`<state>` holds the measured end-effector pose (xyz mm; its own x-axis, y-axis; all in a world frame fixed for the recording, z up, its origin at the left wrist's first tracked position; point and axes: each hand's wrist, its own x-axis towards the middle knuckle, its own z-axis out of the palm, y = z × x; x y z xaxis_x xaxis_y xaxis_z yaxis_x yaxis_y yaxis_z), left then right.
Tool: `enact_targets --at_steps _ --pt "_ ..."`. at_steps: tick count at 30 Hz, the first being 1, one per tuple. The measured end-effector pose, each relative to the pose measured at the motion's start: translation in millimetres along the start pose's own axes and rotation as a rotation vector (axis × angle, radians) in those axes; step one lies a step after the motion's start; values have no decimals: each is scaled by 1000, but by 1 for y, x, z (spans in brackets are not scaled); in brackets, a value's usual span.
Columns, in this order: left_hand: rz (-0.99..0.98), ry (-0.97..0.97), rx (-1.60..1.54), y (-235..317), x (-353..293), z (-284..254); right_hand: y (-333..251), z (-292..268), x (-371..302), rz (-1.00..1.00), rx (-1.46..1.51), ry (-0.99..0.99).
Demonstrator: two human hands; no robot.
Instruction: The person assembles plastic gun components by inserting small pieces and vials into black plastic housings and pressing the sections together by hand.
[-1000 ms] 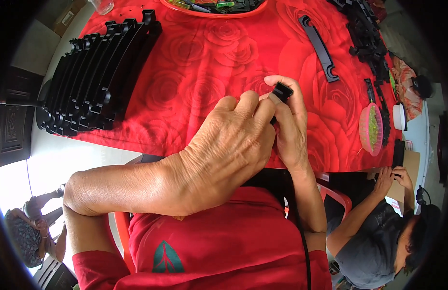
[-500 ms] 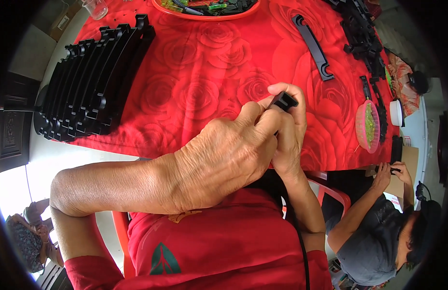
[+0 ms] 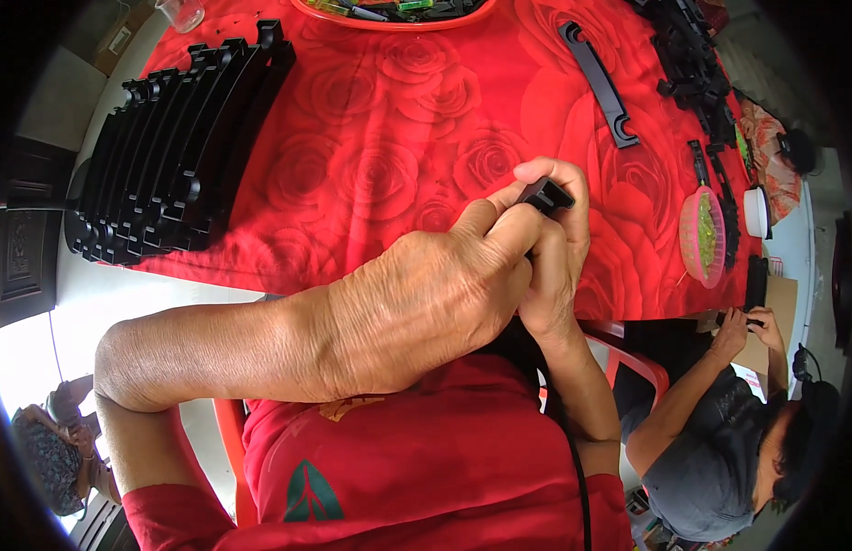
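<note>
Both hands meet over the near edge of the table around a black plastic piece [image 3: 547, 195], whose squared, hollow end sticks up past the fingers. My left hand [image 3: 426, 298] reaches across from the left with its back to the view, fingers closed on the piece. Behind it, my right hand [image 3: 559, 275] wraps the same piece from the right, thumb and fingers around its end. The rest of the piece is hidden by the hands. A long black strip with notched, rounded ends [image 3: 598, 84] lies beyond them on the right.
Several long black strips [image 3: 182, 138] stand in rows at the left. A red basin [image 3: 398, 25] of small parts sits at the far edge. To the right are a heap of black parts [image 3: 688, 78] and a pink basket [image 3: 690, 234]. A co-worker [image 3: 701, 459] handles a black part there.
The hands and the black piece have shifted very slightly, and the piece's end is turned a little more into view. Both hands keep their hold.
</note>
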<state>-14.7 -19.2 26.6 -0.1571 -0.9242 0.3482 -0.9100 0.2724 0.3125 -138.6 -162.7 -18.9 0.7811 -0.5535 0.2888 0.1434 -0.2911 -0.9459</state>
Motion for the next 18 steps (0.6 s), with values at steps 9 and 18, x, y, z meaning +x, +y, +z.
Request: enact_targets --at_steps 9,18 --pt "-153 -80 -1 1 0 -6 -8 5 2 211 -10 46" --pt "-96 -73 -104 -2 -2 -2 -9 4 -4 83 -22 40"
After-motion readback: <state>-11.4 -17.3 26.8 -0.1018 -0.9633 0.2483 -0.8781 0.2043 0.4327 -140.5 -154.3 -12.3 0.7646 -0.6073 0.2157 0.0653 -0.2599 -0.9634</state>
